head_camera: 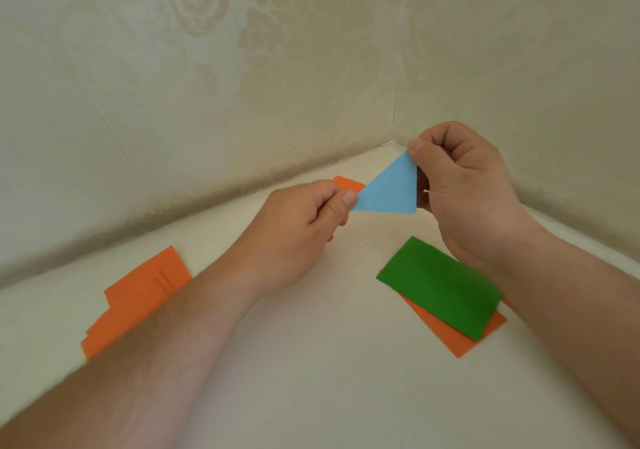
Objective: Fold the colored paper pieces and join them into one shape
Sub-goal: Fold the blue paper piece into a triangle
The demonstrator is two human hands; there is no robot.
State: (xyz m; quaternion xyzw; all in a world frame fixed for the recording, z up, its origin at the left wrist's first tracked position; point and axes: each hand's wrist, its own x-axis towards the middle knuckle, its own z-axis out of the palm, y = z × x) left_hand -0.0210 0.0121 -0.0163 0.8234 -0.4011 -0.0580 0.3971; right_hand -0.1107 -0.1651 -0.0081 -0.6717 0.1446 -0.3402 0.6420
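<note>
Blue paper triangle (388,190): hanging above the table (311,362), left hand (298,223) pinching its left tip, right hand (460,185) pinching its top tip.

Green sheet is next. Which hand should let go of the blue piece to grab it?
Right, probably. The right hand hangs just above the green sheet; the left hand is farther off and already pinches the blue triangle.
</note>
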